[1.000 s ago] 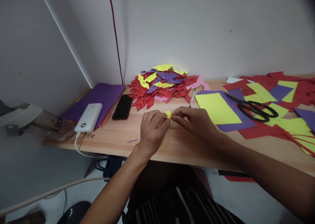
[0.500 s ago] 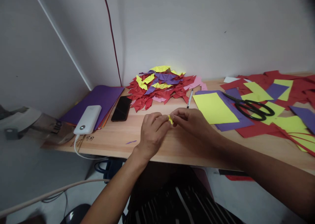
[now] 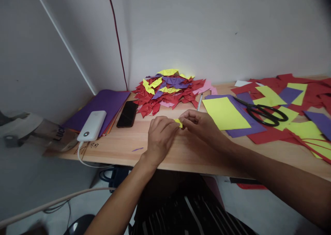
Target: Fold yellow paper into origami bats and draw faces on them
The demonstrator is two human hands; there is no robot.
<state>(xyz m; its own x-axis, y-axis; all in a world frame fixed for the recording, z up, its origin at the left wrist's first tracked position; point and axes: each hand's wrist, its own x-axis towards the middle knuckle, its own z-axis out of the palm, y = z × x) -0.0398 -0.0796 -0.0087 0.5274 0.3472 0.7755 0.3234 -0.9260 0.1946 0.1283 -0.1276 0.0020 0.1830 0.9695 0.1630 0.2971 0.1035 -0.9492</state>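
A small piece of yellow paper (image 3: pixel 178 122) is pinched between both hands over the wooden table (image 3: pixel 124 138). My left hand (image 3: pixel 162 133) grips it from the left, fingers closed together. On the other side, my right hand (image 3: pixel 197 123) holds its right edge between thumb and fingers. Most of the paper is hidden by the fingers, so its folds cannot be made out. Behind the hands lies a pile of folded paper shapes (image 3: pixel 170 97) in red, yellow, purple and pink. A yellow sheet (image 3: pixel 224 112) lies on purple sheets to the right.
Black-handled scissors (image 3: pixel 269 114) rest on scattered coloured paper at the right. A pen (image 3: pixel 200 102) lies by the pile. To the left are a black phone (image 3: pixel 127 114), a white power bank (image 3: pixel 92 125) on purple sheets (image 3: pixel 108 100), and a clear bottle (image 3: pixel 55 135).
More of the yellow paper shows between the fingers. The fingers of my right hand have shifted slightly, and its index finger and thumb sit differently on the paper.
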